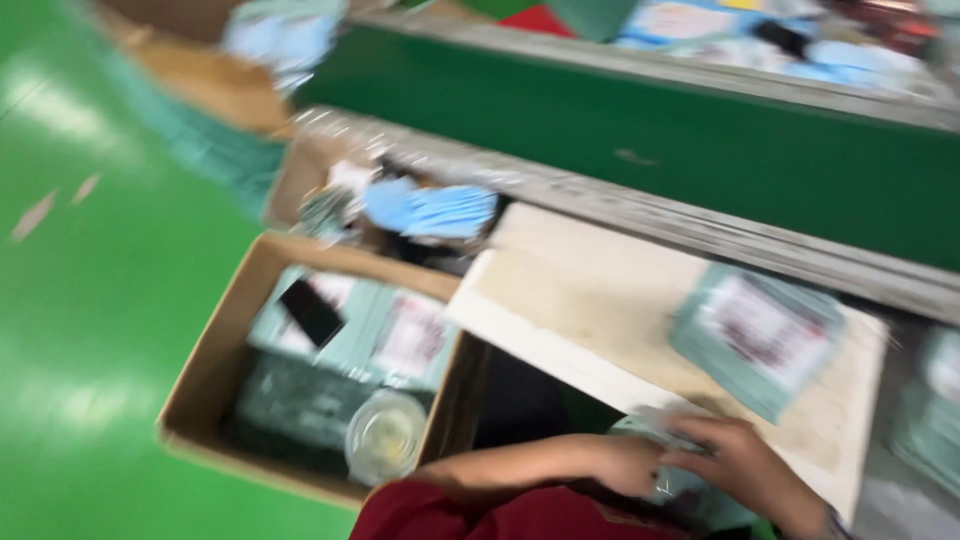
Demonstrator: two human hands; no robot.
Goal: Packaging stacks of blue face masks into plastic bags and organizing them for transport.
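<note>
On the far left I see the green floor [90, 300], and on it stands an open cardboard box [205, 370] with flat green packets [385, 335], a small black object [311, 312] and a round clear lid or cup [385, 436] inside. Behind this box there is a second box [300, 170] with blue things [430, 210] in it, but the picture is blurred and I cannot tell what they are. To the right lies a pale board [590, 300] that works as my table, and a stack of green packets [757, 338] rests on its right part. At the near edge, my left hand [625, 465] and my right hand [745, 470] meet on one pale green packet [655, 430]. The fingers [700, 432] of both hands are curled around this packet, holding it just at the near edge of the table.
</note>
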